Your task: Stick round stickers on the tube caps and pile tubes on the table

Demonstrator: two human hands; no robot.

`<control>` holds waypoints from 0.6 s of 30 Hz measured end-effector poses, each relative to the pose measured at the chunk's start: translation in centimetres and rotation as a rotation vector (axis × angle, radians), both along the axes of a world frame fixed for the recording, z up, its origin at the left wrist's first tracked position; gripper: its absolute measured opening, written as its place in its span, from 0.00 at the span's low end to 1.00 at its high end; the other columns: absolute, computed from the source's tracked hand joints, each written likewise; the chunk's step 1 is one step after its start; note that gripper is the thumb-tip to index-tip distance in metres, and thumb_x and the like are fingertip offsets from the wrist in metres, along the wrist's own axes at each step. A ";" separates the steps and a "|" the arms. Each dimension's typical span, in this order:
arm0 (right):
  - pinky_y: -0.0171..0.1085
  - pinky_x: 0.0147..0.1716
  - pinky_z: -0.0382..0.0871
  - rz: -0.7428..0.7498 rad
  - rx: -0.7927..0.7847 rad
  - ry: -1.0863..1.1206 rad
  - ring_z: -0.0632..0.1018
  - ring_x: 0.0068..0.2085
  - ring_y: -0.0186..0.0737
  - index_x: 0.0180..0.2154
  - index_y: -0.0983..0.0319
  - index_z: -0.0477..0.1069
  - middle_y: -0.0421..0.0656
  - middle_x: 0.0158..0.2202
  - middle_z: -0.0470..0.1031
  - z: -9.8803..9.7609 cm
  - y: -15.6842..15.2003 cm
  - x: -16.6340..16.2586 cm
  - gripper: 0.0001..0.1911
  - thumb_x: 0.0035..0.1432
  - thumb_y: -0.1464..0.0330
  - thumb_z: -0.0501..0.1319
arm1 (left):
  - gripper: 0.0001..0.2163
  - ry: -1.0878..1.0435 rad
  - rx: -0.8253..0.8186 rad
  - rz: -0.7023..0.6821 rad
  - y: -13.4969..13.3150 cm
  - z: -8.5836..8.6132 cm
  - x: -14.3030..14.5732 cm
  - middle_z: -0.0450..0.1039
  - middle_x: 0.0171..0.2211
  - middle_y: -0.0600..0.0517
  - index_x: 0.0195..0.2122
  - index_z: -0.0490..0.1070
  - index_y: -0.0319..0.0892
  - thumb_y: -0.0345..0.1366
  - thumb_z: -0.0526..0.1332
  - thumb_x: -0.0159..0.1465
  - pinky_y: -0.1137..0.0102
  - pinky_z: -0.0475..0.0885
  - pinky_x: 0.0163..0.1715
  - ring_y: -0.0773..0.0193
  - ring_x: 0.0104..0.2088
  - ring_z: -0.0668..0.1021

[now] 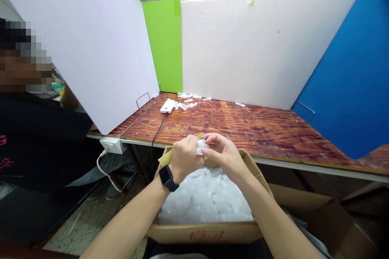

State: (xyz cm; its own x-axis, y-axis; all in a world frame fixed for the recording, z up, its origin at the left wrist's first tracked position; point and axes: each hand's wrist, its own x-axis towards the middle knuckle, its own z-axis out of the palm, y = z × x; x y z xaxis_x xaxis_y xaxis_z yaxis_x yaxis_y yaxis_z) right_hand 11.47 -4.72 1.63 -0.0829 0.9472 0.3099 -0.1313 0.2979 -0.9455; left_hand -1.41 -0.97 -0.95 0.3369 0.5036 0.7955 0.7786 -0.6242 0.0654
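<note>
My left hand (187,156), with a black watch (168,178) on its wrist, is closed around small white translucent plastic pieces (201,146) whose ends stick out beside the thumb. Against those ends my right hand (225,156) has its thumb and fingers bent in a pinch. Both hands are above an open cardboard box (203,232). Inside it lies a clear plastic bag (206,198) full of similar whitish pieces. The exact shape of the held pieces is partly hidden by my fingers.
Loose white pieces (188,105) lie on the wooden table (219,119) near a white device (167,106) with a black cable. White, green and blue panels enclose the table. A power strip (112,145) hangs at its left edge. A person (36,141) sits at left.
</note>
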 end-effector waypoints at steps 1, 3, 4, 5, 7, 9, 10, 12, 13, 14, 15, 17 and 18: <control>0.36 0.37 0.64 0.015 -0.003 0.012 0.70 0.38 0.36 0.27 0.62 0.64 0.42 0.39 0.68 -0.1 0.1 0.0 0.11 0.42 0.69 0.66 | 0.04 -0.007 0.005 -0.012 -0.1 0.0 0.0 0.65 0.19 0.50 0.22 0.60 0.40 0.31 0.52 0.53 0.70 0.55 0.19 0.65 0.20 0.69; 0.34 0.33 0.64 0.048 -0.018 0.049 0.69 0.35 0.35 0.24 0.62 0.62 0.41 0.36 0.67 -0.4 0.2 -0.2 0.13 0.40 0.69 0.67 | 0.05 -0.026 0.012 -0.042 -0.2 -0.2 -0.1 0.65 0.18 0.50 0.21 0.60 0.40 0.31 0.52 0.53 0.71 0.55 0.18 0.65 0.19 0.68; 0.33 0.32 0.64 0.069 -0.023 0.073 0.69 0.34 0.34 0.24 0.62 0.62 0.40 0.35 0.67 -0.5 0.3 -0.2 0.13 0.40 0.69 0.67 | 0.06 -0.035 0.013 -0.055 -0.3 -0.3 -0.1 0.64 0.18 0.50 0.21 0.60 0.40 0.32 0.52 0.54 0.71 0.55 0.18 0.65 0.19 0.68; 0.33 0.32 0.64 0.085 -0.020 0.092 0.69 0.33 0.34 0.24 0.62 0.62 0.40 0.34 0.66 -0.7 0.3 -0.3 0.13 0.40 0.69 0.67 | 0.06 -0.041 0.011 -0.068 -0.4 -0.3 -0.1 0.64 0.18 0.51 0.21 0.59 0.40 0.32 0.52 0.55 0.71 0.55 0.18 0.66 0.19 0.68; 0.33 0.32 0.64 0.094 0.010 0.095 0.69 0.33 0.33 0.24 0.62 0.62 0.40 0.33 0.67 -1.0 0.3 -0.4 0.12 0.41 0.69 0.66 | 0.07 -0.051 -0.005 -0.085 -0.4 -0.4 -0.2 0.64 0.18 0.51 0.21 0.59 0.41 0.32 0.51 0.55 0.71 0.54 0.19 0.66 0.19 0.68; 0.34 0.34 0.65 0.065 0.063 0.039 0.70 0.34 0.34 0.27 0.61 0.63 0.40 0.34 0.67 -1.1 0.2 -0.5 0.10 0.44 0.69 0.64 | 0.06 -0.067 -0.039 -0.097 -0.5 -0.4 -0.2 0.64 0.18 0.51 0.21 0.59 0.41 0.32 0.51 0.55 0.71 0.55 0.19 0.66 0.19 0.68; 0.35 0.36 0.65 0.042 0.089 -0.003 0.70 0.36 0.35 0.29 0.61 0.63 0.41 0.35 0.68 -1.1 0.2 -0.6 0.09 0.46 0.69 0.63 | 0.06 -0.078 -0.065 -0.103 -0.5 -0.3 -0.2 0.64 0.19 0.51 0.22 0.59 0.41 0.32 0.52 0.55 0.71 0.55 0.20 0.66 0.19 0.68; 0.37 0.39 0.66 -0.002 0.127 -0.092 0.71 0.40 0.37 0.34 0.60 0.64 0.43 0.39 0.68 -0.8 -0.1 -0.4 0.08 0.49 0.69 0.60 | 0.04 -0.106 -0.135 -0.123 -0.5 -0.2 -0.2 0.64 0.20 0.52 0.22 0.59 0.41 0.31 0.52 0.54 0.71 0.56 0.21 0.66 0.21 0.68; 0.38 0.41 0.65 -0.026 0.142 -0.130 0.70 0.42 0.38 0.37 0.60 0.63 0.44 0.41 0.67 -0.4 -0.3 -0.2 0.10 0.50 0.70 0.59 | 0.04 -0.126 -0.180 -0.137 -0.6 -0.1 -0.3 0.64 0.20 0.52 0.23 0.59 0.41 0.31 0.53 0.53 0.72 0.57 0.21 0.66 0.21 0.68; 0.40 0.43 0.65 -0.054 0.159 -0.162 0.70 0.44 0.39 0.41 0.59 0.62 0.45 0.43 0.67 0.0 -0.7 0.1 0.13 0.51 0.70 0.58 | 0.04 -0.155 -0.227 -0.147 -0.6 -0.1 -0.3 0.64 0.20 0.53 0.22 0.58 0.41 0.30 0.53 0.52 0.72 0.57 0.22 0.67 0.21 0.68; 0.40 0.45 0.65 -0.091 0.182 -0.185 0.69 0.47 0.40 0.44 0.59 0.61 0.46 0.45 0.66 0.5 -1.3 0.6 0.15 0.52 0.69 0.57 | 0.04 -0.188 -0.276 -0.155 -0.7 -0.1 -0.4 0.64 0.20 0.53 0.22 0.57 0.42 0.29 0.54 0.51 0.72 0.57 0.22 0.68 0.21 0.67; 0.42 0.46 0.64 -0.173 0.228 -0.262 0.68 0.49 0.42 0.48 0.58 0.58 0.48 0.48 0.64 1.2 -3.3 2.0 0.18 0.54 0.68 0.55 | 0.06 -0.265 -0.359 -0.150 -0.6 -0.2 -0.6 0.62 0.20 0.55 0.21 0.55 0.42 0.27 0.53 0.50 0.73 0.57 0.22 0.69 0.21 0.66; 0.42 0.45 0.66 -0.214 0.240 -0.329 0.68 0.49 0.42 0.50 0.57 0.56 0.48 0.49 0.63 1.3 -4.8 2.8 0.19 0.56 0.67 0.53 | 0.06 -0.288 -0.390 -0.154 -0.6 -0.3 -0.7 0.62 0.19 0.55 0.21 0.54 0.42 0.27 0.53 0.50 0.73 0.56 0.22 0.69 0.21 0.65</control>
State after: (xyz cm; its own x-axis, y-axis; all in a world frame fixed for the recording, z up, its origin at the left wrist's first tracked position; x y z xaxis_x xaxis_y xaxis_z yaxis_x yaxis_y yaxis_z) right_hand 14.22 -9.55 2.97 -0.0243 0.8583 0.5126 0.2527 0.5013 -0.8275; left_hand -2.16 -1.53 -1.25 0.2254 0.7434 0.6298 0.5953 -0.6168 0.5150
